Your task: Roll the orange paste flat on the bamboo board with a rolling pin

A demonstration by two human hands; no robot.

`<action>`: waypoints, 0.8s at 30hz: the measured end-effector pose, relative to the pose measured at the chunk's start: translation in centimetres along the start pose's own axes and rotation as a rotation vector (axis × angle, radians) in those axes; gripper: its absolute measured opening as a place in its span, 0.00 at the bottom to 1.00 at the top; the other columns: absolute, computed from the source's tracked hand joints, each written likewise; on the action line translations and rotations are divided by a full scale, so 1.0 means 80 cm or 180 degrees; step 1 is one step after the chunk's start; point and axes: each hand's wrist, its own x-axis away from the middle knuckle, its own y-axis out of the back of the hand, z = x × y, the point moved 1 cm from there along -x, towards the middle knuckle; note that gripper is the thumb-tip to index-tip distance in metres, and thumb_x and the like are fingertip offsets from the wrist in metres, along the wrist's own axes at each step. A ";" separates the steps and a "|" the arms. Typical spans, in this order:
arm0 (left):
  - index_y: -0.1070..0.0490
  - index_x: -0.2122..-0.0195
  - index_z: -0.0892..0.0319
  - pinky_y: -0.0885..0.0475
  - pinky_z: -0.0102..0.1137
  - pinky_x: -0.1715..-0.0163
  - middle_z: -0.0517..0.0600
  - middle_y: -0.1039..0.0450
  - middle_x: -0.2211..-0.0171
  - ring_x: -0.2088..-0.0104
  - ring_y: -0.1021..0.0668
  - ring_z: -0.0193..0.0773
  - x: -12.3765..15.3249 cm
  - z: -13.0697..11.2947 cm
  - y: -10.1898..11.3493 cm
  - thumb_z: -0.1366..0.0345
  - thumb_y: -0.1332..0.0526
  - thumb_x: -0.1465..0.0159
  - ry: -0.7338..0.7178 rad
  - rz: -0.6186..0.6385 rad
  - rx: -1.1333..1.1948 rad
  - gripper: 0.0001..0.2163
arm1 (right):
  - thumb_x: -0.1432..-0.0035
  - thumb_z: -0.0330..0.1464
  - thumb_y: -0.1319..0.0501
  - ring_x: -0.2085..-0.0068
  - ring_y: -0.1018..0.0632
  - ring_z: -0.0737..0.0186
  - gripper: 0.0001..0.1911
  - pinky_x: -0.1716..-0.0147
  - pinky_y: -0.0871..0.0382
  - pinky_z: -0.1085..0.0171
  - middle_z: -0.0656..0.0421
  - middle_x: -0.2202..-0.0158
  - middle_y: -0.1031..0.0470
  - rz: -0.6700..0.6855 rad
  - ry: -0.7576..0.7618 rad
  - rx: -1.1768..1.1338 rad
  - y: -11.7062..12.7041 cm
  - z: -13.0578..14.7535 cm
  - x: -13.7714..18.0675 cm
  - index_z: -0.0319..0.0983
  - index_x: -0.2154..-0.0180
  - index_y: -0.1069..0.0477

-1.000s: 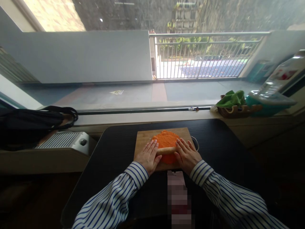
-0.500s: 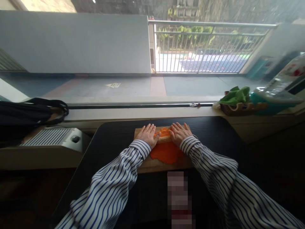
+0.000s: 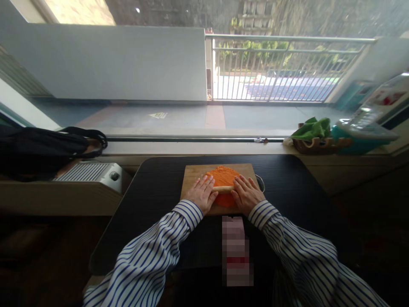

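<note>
A wooden rolling pin (image 3: 223,189) lies crosswise over a sheet of orange dough (image 3: 223,175), whose rough edge spreads beyond and below it. Under the dough is a wooden cutting board (image 3: 195,172). My left hand (image 3: 201,194) rests with its fingers stretched over the pin's left end. On the right end lies my right hand (image 3: 247,194), flat, fingers also extended. Both hands press from above rather than wrapping round the pin, and they cover its ends.
The board sits on a black table (image 3: 159,187). A pixelated pinkish object (image 3: 234,251) lies nearer me. Along the window side are a basket with a green cloth (image 3: 311,129), a black bag (image 3: 47,147) and a white box with a knob (image 3: 96,175).
Both hands and the rolling pin have moved back toward me across the dough. More dough shows beyond the pin and less on the near side. The view has shifted slightly.
</note>
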 end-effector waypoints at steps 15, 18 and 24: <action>0.44 0.42 0.70 0.44 0.42 0.43 0.60 0.43 0.42 0.41 0.42 0.47 -0.005 0.003 -0.010 0.55 0.60 0.34 0.0021 -0.0115 -0.0015 0.27 | 0.37 0.39 0.60 0.38 0.47 0.56 0.28 0.40 0.58 0.53 0.51 0.40 0.43 0.0048 0.0085 0.0039 -0.003 -0.006 -0.011 0.30 0.42 0.44; 0.42 0.43 0.68 0.45 0.43 0.43 0.58 0.43 0.42 0.41 0.42 0.47 -0.032 0.014 -0.011 0.55 0.61 0.35 0.0194 0.0040 -0.0050 0.27 | 0.37 0.39 0.61 0.38 0.47 0.56 0.28 0.40 0.59 0.51 0.52 0.40 0.43 0.0243 -0.0066 0.0049 -0.006 -0.012 -0.043 0.31 0.42 0.43; 0.44 0.42 0.67 0.48 0.43 0.42 0.56 0.44 0.41 0.40 0.43 0.44 -0.062 0.029 -0.011 0.53 0.65 0.34 0.0432 0.0353 0.0045 0.28 | 0.37 0.40 0.64 0.38 0.47 0.56 0.28 0.41 0.60 0.48 0.54 0.39 0.46 0.0484 -0.0190 0.0044 -0.005 -0.017 -0.078 0.34 0.42 0.45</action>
